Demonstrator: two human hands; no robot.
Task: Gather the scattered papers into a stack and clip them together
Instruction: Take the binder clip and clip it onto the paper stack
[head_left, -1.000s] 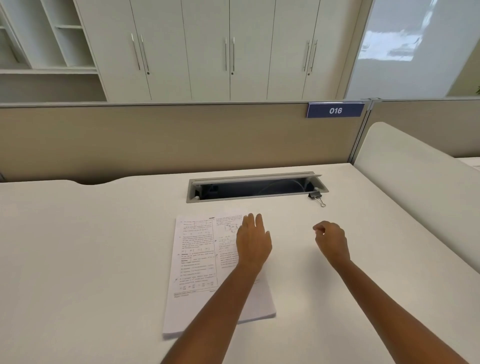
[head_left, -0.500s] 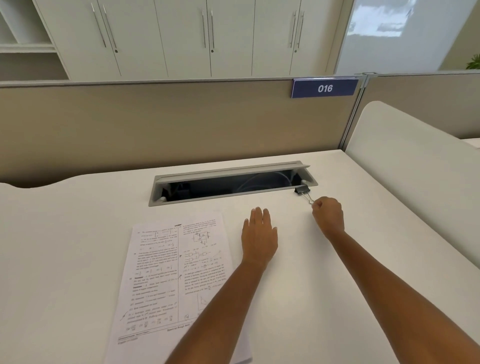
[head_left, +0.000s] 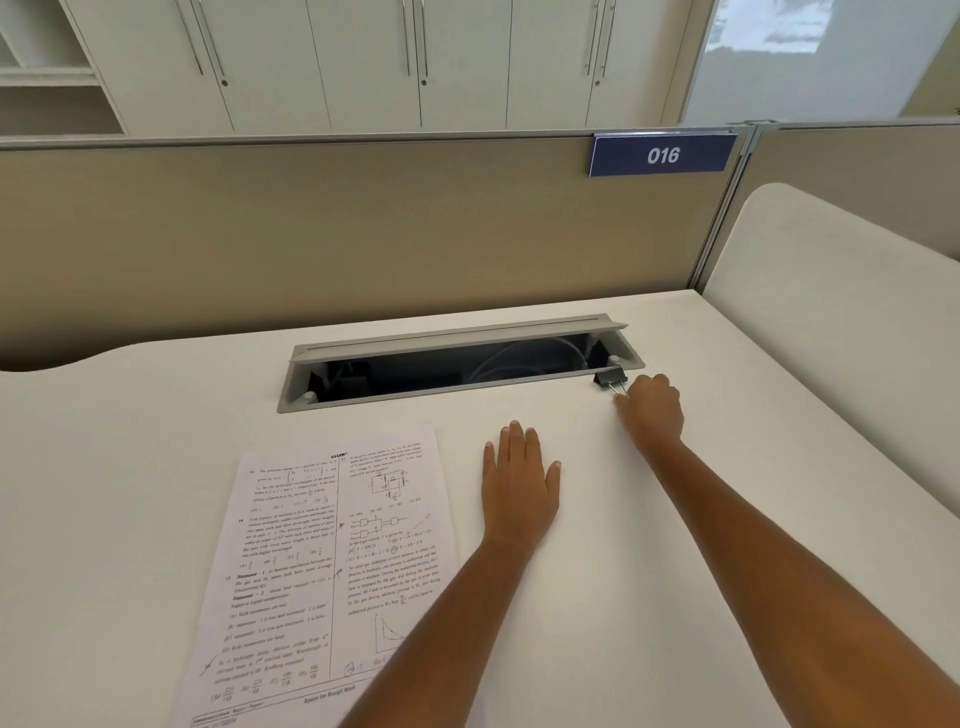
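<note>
A stack of printed papers (head_left: 317, 566) lies on the white desk (head_left: 130, 467) at the lower left, its edges roughly squared. My left hand (head_left: 519, 483) rests flat on the bare desk just right of the stack, fingers spread, holding nothing. A black binder clip (head_left: 609, 376) sits at the right end of the cable tray, on its front rim. My right hand (head_left: 652, 410) is curled with its fingertips pinching the clip's wire handles.
An open grey cable tray (head_left: 457, 364) with cables inside is set into the desk behind the hands. A beige partition (head_left: 363, 234) with a blue "016" plate (head_left: 662, 155) runs along the back. A white side panel (head_left: 841, 312) stands at the right.
My left hand slid off the papers onto the bare desk to their right. My right hand reached forward to the binder clip and closed its fingertips on the wire handles.
</note>
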